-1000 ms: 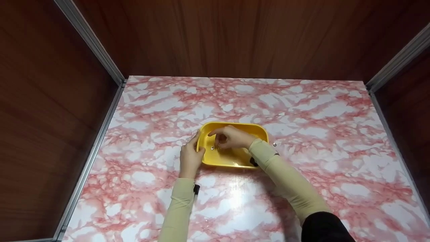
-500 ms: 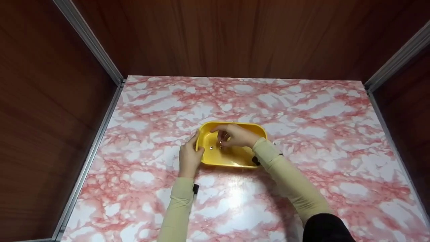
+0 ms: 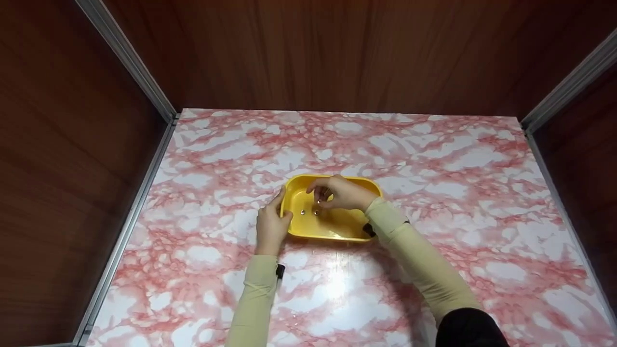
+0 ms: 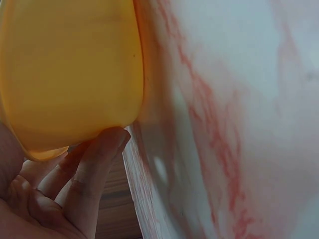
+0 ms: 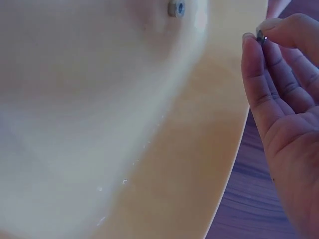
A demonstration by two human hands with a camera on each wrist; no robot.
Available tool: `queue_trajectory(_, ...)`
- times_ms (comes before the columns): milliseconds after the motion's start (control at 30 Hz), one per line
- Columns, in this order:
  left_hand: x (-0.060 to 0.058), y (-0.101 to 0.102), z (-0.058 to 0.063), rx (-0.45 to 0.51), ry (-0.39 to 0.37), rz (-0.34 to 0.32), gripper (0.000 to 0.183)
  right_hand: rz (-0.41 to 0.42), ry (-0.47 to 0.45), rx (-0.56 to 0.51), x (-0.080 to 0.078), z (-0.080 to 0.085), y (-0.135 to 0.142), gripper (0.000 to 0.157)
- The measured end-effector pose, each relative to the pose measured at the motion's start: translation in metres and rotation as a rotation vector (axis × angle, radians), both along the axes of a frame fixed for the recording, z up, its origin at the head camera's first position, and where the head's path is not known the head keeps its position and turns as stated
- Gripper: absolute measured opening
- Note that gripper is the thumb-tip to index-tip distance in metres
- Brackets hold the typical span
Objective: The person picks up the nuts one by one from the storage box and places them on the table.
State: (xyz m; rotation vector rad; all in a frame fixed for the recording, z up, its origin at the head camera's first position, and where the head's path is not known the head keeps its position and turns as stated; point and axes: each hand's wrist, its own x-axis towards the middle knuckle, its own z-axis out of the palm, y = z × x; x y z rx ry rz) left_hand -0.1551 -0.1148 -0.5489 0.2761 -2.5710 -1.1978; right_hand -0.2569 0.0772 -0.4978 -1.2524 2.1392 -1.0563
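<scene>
The left hand (image 3: 272, 224) is clamped on the left short end of a yellow tray (image 3: 332, 237), thumb over the rim and fingers along the outer wall; its forearm comes nearly straight up from the lower edge of the head view. The right hand (image 3: 342, 193) reaches in slantwise from the lower right and is held over the tray's interior, knuckles up, index finger reaching left. Its thumb and a fingertip pinch a small metal piece (image 5: 260, 37). The two hands are apart, both at the tray.

The tray stands near the middle of the tabletop (image 3: 202, 193), open side up, its long axis running left to right across the person's front. On its floor, just left of and below the right fingertips in the head view, two small shiny pieces (image 3: 302, 212) lie side by side. In the right wrist view one is a short cylinder, its hollow end facing right; the held piece is too small to tell its axis. Beyond rises a dark wood-grain back panel (image 3: 308, 53), with a metal strip (image 3: 140, 62) at its left corner.
</scene>
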Motion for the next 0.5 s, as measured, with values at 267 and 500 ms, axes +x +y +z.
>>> queue_trajectory(267,0.001,0.0,0.001,0.004,-0.008,0.005,0.063,0.011,-0.016,-0.022,0.015,0.033,0.0,0.032)
queue_trajectory(500,0.001,0.001,0.001,0.003,0.002,0.001,0.063,0.02,0.005,-0.036,0.013,0.031,0.002,0.037)
